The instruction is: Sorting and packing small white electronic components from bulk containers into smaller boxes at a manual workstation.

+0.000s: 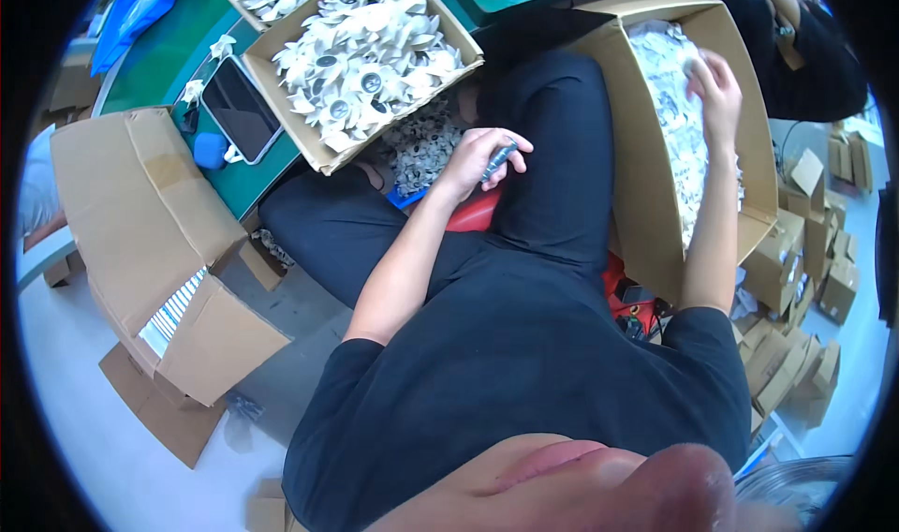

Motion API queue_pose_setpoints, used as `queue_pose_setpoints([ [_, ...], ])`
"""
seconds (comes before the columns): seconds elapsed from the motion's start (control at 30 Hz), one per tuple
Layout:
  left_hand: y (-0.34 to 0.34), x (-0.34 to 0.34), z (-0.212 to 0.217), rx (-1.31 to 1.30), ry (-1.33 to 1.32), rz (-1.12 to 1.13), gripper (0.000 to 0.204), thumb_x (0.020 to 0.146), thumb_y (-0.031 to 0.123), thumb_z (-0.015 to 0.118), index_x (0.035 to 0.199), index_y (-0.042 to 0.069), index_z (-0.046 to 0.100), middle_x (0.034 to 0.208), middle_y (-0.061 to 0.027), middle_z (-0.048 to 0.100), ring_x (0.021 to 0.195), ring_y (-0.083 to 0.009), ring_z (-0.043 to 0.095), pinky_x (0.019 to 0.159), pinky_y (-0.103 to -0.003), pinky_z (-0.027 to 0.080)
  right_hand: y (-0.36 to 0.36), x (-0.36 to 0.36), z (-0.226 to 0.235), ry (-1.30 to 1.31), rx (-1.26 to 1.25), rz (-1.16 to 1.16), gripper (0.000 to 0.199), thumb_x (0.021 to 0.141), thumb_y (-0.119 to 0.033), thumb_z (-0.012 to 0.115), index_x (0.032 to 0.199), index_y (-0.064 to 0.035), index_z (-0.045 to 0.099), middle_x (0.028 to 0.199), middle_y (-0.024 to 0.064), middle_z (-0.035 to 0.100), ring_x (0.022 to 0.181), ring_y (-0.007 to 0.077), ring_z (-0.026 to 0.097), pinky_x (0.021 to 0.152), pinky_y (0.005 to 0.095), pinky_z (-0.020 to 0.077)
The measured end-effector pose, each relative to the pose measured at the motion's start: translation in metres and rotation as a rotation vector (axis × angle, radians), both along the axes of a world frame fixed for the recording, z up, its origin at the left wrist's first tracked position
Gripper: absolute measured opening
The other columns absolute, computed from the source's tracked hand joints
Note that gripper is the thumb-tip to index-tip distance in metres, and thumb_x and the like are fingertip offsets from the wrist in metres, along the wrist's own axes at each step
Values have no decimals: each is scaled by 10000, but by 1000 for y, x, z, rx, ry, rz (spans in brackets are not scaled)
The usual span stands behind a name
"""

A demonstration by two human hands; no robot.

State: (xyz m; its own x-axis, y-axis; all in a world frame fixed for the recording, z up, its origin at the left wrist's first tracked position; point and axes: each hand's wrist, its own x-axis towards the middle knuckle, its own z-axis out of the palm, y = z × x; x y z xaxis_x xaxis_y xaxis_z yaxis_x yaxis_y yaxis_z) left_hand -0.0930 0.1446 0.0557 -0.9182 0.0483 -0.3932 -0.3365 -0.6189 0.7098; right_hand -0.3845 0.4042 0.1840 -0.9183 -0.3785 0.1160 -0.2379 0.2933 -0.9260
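Dark grey handheld piece (498, 161) sits mid-frame in left hand (478, 162), fingers curled round it, held above the lap, seemingly to keep it handy; right hand (716, 87), upper right, has bent fingers over white contents (670, 82), pinch or not can't be told. Tall carton (641, 176) stands beside the right thigh, apparently for easy reach; carton of white bladed parts (370, 50), upper centre, likewise near.
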Motion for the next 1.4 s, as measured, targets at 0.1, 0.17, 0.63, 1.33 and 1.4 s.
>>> queue_pose_setpoints([
  [0.1,3,-6,0,-3,10,-10,382,983,203,448,1063,-60,713,790,-139,714,419,-85,491,368,-211,381,-100,4,21,-154,-194,326,321,988,-179,690,1213,49,667,975,77,694,823,112,650,706,229,512],
  [0.17,-1,3,-3,-16,0,25,382,983,202,446,1061,-58,714,788,-138,713,413,-86,487,367,-212,380,-180,25,32,-343,-208,317,248,999,-250,660,1002,-6,701,739,88,641,605,156,606,547,300,491],
  [0.63,-14,11,-4,-34,-31,44,375,985,214,454,1061,-40,718,788,-134,712,419,-82,482,369,-214,373,-243,6,61,-264,341,377,373,971,-342,719,818,-3,701,663,44,640,525,128,585,472,273,427],
  [1.33,6,-3,-24,-168,-121,-31,376,1006,220,435,1120,-19,702,849,-113,715,491,-80,512,392,-218,393,-223,-204,-88,1078,718,49,275,868,-259,730,727,-25,698,667,90,645,648,253,653,591,385,490],
  [1.4,3,5,-29,-167,-152,0,366,1012,222,451,1122,-19,703,872,-111,713,509,-81,526,404,-219,406,-232,-186,-98,1125,696,123,235,851,-240,724,758,-25,705,707,99,658,678,275,656,611,396,496],
])
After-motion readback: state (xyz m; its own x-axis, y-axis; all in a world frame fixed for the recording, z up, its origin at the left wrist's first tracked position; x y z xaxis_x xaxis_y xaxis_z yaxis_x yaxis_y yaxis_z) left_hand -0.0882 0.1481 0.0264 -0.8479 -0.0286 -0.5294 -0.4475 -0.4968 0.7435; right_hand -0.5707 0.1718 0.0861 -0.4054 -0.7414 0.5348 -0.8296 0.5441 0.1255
